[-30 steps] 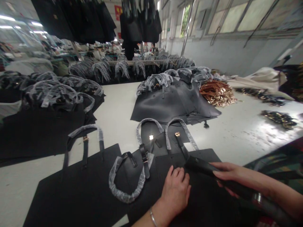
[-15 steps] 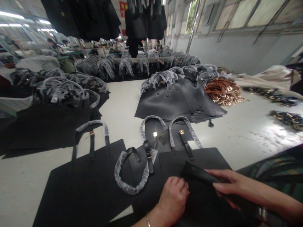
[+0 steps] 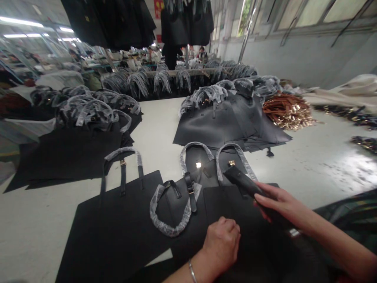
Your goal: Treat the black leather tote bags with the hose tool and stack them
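- The left hand is bare, with short, round fingers.
- A thin silver bangle goes around the left wrist.
- The right hand is bare too, and its long fingers are easy to see.
- The right forearm has no sleeve on it.
- Striped green and dark cloth shows low on the right; it may be the person's top, but it is hard to tell.

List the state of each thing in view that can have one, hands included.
Left hand: curled, resting on the tote below.
Flat black leather tote: lying flat, handles up.
Right hand: gripping the strip below.
Black leather strip: raised off the tote, held at an angle.
Tote handle: wrapped in clear plastic film.
Stack of black totes: piled flat.
Tan straps: heaped loose, gold buckles attached.
Black bags: hanging overhead.
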The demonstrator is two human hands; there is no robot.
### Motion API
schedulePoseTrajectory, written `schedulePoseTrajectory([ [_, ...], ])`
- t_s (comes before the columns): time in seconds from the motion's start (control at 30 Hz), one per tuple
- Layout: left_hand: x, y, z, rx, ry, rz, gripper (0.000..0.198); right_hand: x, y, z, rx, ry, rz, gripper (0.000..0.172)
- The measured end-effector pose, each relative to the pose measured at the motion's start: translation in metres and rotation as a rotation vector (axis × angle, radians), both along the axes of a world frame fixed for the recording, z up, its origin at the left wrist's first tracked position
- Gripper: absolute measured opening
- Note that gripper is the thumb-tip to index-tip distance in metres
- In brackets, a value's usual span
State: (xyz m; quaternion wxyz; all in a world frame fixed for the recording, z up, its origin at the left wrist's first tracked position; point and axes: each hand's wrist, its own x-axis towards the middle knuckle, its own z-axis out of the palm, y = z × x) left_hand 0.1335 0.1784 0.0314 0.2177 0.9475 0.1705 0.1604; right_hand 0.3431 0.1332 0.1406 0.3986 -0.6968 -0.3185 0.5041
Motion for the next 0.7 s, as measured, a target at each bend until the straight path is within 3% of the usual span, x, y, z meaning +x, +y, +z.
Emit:
schedulePoseTrajectory([
  [0.17, 0.007, 0.023, 0.007, -0.069, 0.017, 0.148, 0.012, 0.022, -0.04, -0.002, -0.143, 0.023, 0.003, 0.089],
  [0.3, 0.018, 0.06, 0.013, -0.081, 0.072, 0.364, 0.067, 0.009, -0.061, -0.018, -0.272, 0.099, 0.061, 0.082],
  [0.4, 0.025, 0.082, 0.016, -0.106, 0.16, 0.35, 0.085, -0.005, -0.053, -0.027, -0.258, 0.106, 0.128, 0.088],
  [0.57, 0.032, 0.096, 0.018, -0.078, 0.215, 0.303, 0.084, -0.006, -0.023, -0.023, 0.001, -0.007, -0.022, 0.099],
  [0.7, 0.039, 0.101, 0.018, -0.16, 0.17, 0.348, 0.067, 0.01, -0.028, -0.015, 0.038, -0.127, -0.192, 0.103],
])
